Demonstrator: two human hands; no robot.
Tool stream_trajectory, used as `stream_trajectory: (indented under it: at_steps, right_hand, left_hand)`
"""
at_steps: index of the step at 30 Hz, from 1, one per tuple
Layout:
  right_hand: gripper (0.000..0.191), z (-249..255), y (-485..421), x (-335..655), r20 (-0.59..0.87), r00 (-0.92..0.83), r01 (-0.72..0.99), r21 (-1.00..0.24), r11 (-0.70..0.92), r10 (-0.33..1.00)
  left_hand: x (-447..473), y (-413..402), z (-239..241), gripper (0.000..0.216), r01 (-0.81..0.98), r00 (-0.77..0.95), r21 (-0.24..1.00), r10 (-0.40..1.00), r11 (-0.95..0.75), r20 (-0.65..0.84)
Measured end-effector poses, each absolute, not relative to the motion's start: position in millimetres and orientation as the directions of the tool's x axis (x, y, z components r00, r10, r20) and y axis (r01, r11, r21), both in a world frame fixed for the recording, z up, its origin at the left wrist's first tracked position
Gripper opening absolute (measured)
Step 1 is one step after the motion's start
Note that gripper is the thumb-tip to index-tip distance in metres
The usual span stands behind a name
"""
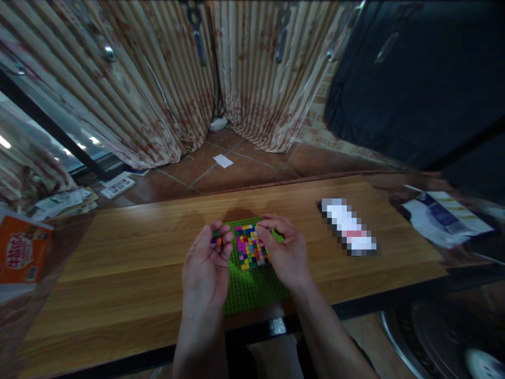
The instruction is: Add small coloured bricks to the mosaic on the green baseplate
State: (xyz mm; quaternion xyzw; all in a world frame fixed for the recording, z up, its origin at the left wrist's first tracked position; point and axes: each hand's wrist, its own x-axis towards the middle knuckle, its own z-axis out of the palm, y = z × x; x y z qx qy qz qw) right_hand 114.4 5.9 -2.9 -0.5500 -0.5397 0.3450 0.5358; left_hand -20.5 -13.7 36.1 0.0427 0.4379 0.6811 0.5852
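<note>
A green studded baseplate (252, 289) lies on the wooden table, with a patch of many-coloured toy bricks (248, 247) pressed together on its upper part. My left hand (209, 258) is turned palm up at the plate's left edge, its fingers curled around a few small loose bricks (216, 240), one of them orange. Over the right side of the brick patch, my right hand (286, 250) has thumb and forefinger pinched together at the upper right corner. Whatever sits between those fingertips is hidden or too small to make out.
On the right of the wooden table (130, 263) lies a pixelated oblong object (349, 226). Beyond it is a crumpled plastic packet (445, 218). An orange box (23, 250) and papers (65, 202) stand off the left end. Striped curtains (158, 79) hang behind.
</note>
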Motion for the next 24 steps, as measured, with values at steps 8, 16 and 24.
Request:
stream_trajectory:
  at_steps: [8, 16, 24]
  right_hand:
    - [0.012, -0.9, 4.9, 113.8, 0.191, 0.187, 0.227, -0.963, 0.147, 0.964]
    - [0.011, -3.0, 5.0, 114.7, 0.193, 0.18, 0.209, -0.966, 0.154, 0.964]
    - [0.011, -1.2, 3.8, 113.3, 0.19, 0.195, 0.199, -0.968, 0.151, 0.962]
  left_hand:
    - [-19.3, -13.9, 32.0, 0.029, -0.759, -0.342, 0.651, 0.864, -0.024, -0.368]
    - [-15.3, -16.7, 33.2, 0.034, -0.76, -0.299, 0.648, 0.91, -0.044, -0.288]
    - [-13.8, -20.0, 32.9, 0.029, -0.713, -0.286, 0.699, 0.931, -0.049, -0.226]
